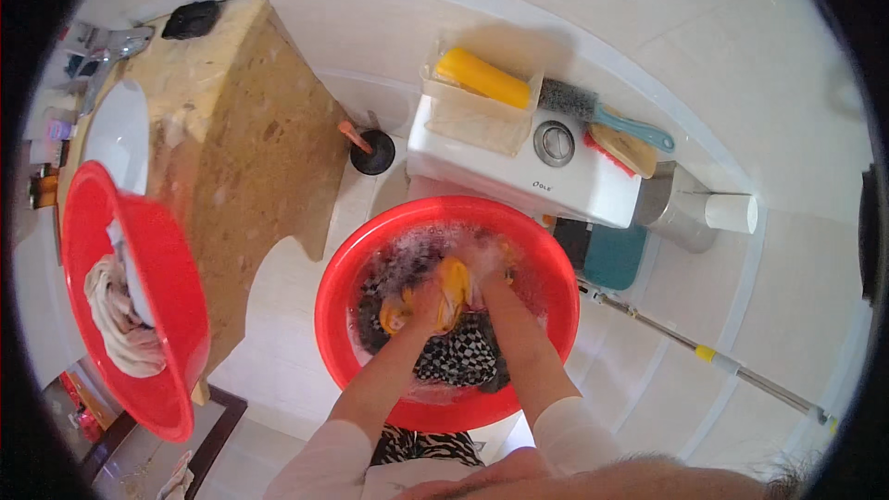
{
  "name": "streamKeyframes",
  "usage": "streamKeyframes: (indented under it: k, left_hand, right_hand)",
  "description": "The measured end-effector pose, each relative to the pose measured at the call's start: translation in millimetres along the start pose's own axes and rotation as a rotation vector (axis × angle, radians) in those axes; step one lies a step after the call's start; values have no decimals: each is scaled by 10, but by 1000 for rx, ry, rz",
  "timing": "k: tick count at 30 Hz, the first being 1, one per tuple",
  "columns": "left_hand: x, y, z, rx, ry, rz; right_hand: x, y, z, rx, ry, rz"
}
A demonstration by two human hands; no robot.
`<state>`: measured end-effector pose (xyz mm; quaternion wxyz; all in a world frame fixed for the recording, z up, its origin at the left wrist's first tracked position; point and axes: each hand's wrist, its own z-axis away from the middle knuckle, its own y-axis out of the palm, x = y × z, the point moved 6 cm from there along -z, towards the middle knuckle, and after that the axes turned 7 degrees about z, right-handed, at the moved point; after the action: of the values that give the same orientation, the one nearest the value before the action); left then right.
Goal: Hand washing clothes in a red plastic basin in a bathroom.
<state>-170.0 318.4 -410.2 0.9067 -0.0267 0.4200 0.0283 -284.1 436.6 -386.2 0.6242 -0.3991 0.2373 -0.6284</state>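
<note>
A large red basin (337,315) stands in front of me, holding sudsy water and wet cloth. Both my forearms reach down into it. My left hand (422,302) is closed on a yellow cloth (453,285), which bunches up beside it. Close by on the right, my right hand (480,264) is in the white suds, its fingers hidden by foam and blur. Black-and-white checked fabric (460,356) lies in the water below my hands, and more dark cloth spreads toward the basin's left side.
On the left, a second red basin (190,292) with pale cloth rests by a sink on a brown stone counter (269,120). A white toilet tank (482,167) carries a yellow bottle (486,77) and a brush (634,127). A plunger (373,153) and a pole (704,352) flank the basin.
</note>
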Motion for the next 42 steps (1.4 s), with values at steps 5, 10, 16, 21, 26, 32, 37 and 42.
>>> streamKeyframes:
  k: [5,10,16,21,26,32,37,42]
  left_hand:
    - [-900,-749,818,-62,465,-316]
    - [-1726,-966,1374,-264,482,-537]
    - [-820,-576,1665,112,508,-849]
    - [-833,-212,1288,-74,481,-1076]
    - [-10,-370,491,-182,285,-1225]
    - [-34,12,221,-145,-131,-967]
    - [165,45,124,-153,-95,-858]
    - [368,-9,102,-51,-107,-447]
  right_hand:
    - [71,-840,543,-213,-30,-305]
    - [-141,-1052,1200,-534,-3,-529]
    - [353,-789,1354,-335,-158,94]
    - [-415,-206,1071,-467,-43,-136]
    - [398,290,1572,-627,121,-387]
    - [422,519,1665,-404,67,-204]
    - [263,494,1156,-283,-20,-322]
    - [353,398,815,-121,74,-190]
